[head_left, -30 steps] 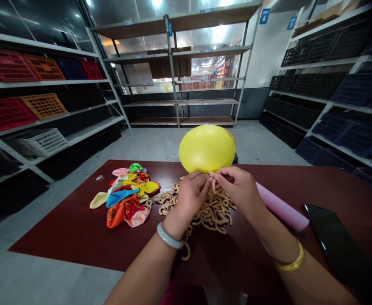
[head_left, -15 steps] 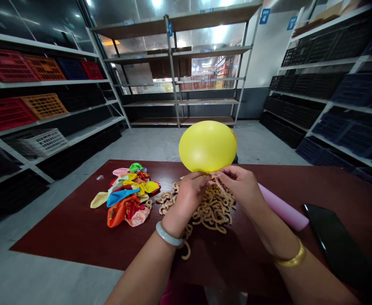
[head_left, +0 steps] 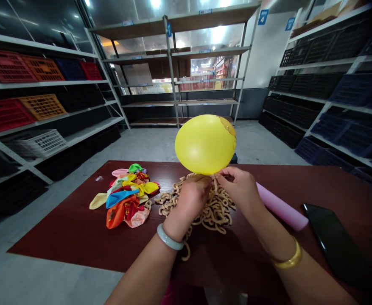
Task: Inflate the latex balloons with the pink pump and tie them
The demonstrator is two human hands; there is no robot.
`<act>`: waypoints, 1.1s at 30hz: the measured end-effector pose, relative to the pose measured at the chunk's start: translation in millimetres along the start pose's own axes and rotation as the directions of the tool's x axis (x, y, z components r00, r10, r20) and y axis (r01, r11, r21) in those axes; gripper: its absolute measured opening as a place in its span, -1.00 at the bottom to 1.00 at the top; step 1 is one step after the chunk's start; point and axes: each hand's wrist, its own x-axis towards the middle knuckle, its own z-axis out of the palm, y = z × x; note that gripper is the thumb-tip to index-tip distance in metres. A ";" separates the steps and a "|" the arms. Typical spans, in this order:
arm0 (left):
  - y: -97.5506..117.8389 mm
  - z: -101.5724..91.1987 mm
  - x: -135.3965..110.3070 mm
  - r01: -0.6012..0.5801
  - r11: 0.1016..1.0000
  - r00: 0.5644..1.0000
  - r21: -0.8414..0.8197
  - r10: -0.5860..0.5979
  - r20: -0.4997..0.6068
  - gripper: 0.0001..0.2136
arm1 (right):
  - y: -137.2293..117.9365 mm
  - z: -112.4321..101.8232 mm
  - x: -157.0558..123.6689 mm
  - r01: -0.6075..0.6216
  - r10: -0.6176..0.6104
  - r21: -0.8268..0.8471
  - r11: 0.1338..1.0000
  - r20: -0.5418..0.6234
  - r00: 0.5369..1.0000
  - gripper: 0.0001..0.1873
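Note:
An inflated yellow balloon (head_left: 201,144) with a printed patch on its right side stands above the table. My left hand (head_left: 194,192), with a pale bangle on its wrist, is closed at the balloon's neck. Thumb and fingers of my right hand (head_left: 241,184) pinch at the same neck; a gold bracelet is on that wrist. The neck itself is mostly hidden by fingers. Under both hands lies a heap of tan curled pieces (head_left: 216,216), several of them hooked or ring-like. Limp balloons (head_left: 122,197) in many colours are piled to the left.
A pink cylinder (head_left: 283,207) lies right of my right forearm, beside a black phone-like slab (head_left: 332,241). The dark red-brown table (head_left: 68,228) holds everything. Shelves with red crates (head_left: 7,114) stand left, dark crates (head_left: 300,106) right, and a metal rack (head_left: 173,101) behind.
The balloon has risen slightly and turned, so more of its printed patch shows. My left hand's fingers have curled in more at the neck; my right hand has barely moved.

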 end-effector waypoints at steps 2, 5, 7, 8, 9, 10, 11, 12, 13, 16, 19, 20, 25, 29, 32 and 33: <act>1.6 -0.4 1.2 0.020 0.998 1.000 -0.063 -0.020 -0.007 -0.81 | 0.0 -0.1 -1.5 0.087 -0.088 -0.040 0.995 -0.019 0.996 -0.85; 4.7 -1.1 3.0 0.085 0.978 0.995 -0.189 -0.092 -0.033 -0.76 | 1.8 1.0 -3.1 0.222 -0.227 -0.095 0.970 -0.045 0.973 -0.86; 7.1 -1.3 3.6 0.131 0.953 0.988 -0.275 -0.147 -0.039 -0.73 | 1.9 1.2 -4.3 0.286 -0.292 -0.112 0.952 -0.038 0.956 -0.87; 8.2 -1.3 3.7 0.152 0.936 0.984 -0.318 -0.173 -0.038 -0.72 | 1.4 1.1 -5.1 0.310 -0.315 -0.115 0.944 -0.033 0.949 -0.87; 9.3 -1.3 3.7 0.172 0.917 0.979 -0.361 -0.198 -0.039 -0.72 | 0.7 1.0 -6.0 0.328 -0.333 -0.117 0.938 -0.028 0.943 -0.87; 10.3 -1.4 3.7 0.191 0.895 0.974 -0.403 -0.224 -0.036 -0.72 | -0.3 0.9 -6.9 0.343 -0.348 -0.118 0.932 -0.020 0.937 -0.86; 11.2 -1.4 3.6 0.212 0.871 0.967 -0.443 -0.251 -0.032 -0.72 | -1.3 0.9 -7.9 0.356 -0.360 -0.119 0.927 -0.016 0.933 -0.85; 12.1 -1.5 3.5 0.234 0.845 0.959 -0.481 -0.281 -0.028 -0.71 | -2.3 1.1 -8.9 0.369 -0.374 -0.123 0.921 -0.016 0.927 -0.85; 12.9 -1.5 3.4 0.257 0.816 0.950 -0.517 -0.312 -0.020 -0.71 | -3.2 1.4 -9.9 0.383 -0.389 -0.130 0.914 -0.018 0.921 -0.86; 14.5 -1.4 2.6 0.328 0.719 0.912 -0.612 -0.410 0.007 -0.72 | -4.1 3.4 -12.3 0.439 -0.448 -0.146 0.886 -0.035 0.893 -0.89; 14.9 -1.6 2.0 0.352 0.676 0.891 -0.647 -0.453 0.012 -0.75 | -1.7 5.1 -12.4 0.495 -0.505 -0.146 0.856 -0.035 0.863 -0.88; 14.7 -2.0 2.0 0.340 0.693 0.897 -0.635 -0.442 -0.001 -0.74 | -0.1 5.3 -11.5 0.510 -0.518 -0.138 0.849 -0.029 0.855 -0.87; 12.7 -4.0 3.4 0.225 0.809 0.950 -0.542 -0.306 -0.062 -0.71 | 8.7 4.2 -2.6 0.549 -0.549 -0.051 0.834 0.020 0.835 -0.85; 12.3 -3.2 3.0 0.166 0.859 0.961 -0.485 -0.250 -0.114 -0.72 | 9.9 1.2 3.0 0.565 -0.568 0.057 0.823 0.066 0.820 -0.88; 12.6 -3.1 1.8 0.123 0.896 0.969 -0.426 -0.201 -0.142 -0.75 | 9.1 -1.9 4.6 0.525 -0.536 0.126 0.842 0.079 0.841 -0.94; 12.7 -3.4 1.4 0.109 0.908 0.973 -0.406 -0.181 -0.144 -0.76 | 9.1 -3.0 4.8 0.497 -0.510 0.141 0.856 0.084 0.856 -0.95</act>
